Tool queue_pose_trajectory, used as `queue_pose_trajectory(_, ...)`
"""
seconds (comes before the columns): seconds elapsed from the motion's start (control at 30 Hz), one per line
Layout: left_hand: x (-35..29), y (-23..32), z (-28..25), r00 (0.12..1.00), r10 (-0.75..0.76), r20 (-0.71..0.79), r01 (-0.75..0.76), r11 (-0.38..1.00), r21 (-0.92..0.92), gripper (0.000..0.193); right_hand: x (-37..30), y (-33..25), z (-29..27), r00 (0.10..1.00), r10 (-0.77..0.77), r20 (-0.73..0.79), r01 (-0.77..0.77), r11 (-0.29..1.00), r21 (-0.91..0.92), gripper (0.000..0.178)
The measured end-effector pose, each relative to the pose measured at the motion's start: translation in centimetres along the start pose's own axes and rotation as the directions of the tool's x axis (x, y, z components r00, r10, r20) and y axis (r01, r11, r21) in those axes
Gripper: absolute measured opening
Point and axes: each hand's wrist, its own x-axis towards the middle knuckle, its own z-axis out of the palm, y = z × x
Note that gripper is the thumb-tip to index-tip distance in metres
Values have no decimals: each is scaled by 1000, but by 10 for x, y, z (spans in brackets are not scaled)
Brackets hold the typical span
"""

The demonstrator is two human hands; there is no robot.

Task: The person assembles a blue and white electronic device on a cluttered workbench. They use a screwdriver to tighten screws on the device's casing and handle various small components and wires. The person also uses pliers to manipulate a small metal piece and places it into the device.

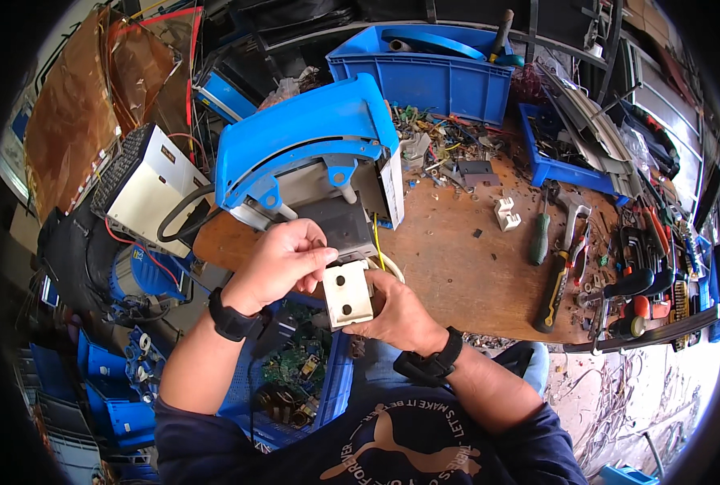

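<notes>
My right hand (404,317) grips a cream-white bracket (348,314) with two dark round holes, close in front of my body. Just left of it, my left hand (283,257) is closed with thumb and fingertips together; anything between them is too small or hidden to make out. Behind the fingers sits a dark grey box (345,225) at the open underside of a blue-topped appliance casing (303,133). A yellow wire (377,242) runs down beside that box. Another cream-white bracket (506,215) lies on the wooden table (449,267) to the right.
A green-handled screwdriver (541,234), a hammer (563,267) and pliers (580,252) lie at the table's right. Behind are a large blue crate (424,77), scattered small scrap (441,145) and a blue tray (566,170). Below, a blue basket (335,380) holds green circuit boards (295,360).
</notes>
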Motion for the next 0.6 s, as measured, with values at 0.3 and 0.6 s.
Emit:
queue_pose_trajectory(0.3, -8, 17, 20, 862, 496, -110, -201, 532, 822, 32, 0, -5, -1, 1000, 25, -1, -25, 998, -59, 69)
queue_pose_trajectory(0.6, -2, -2, 23, 873, 391, -293, -123, 756, 643, 24, -1, -9, -1, 998, 65, 25, -65, 998, 22, 65)
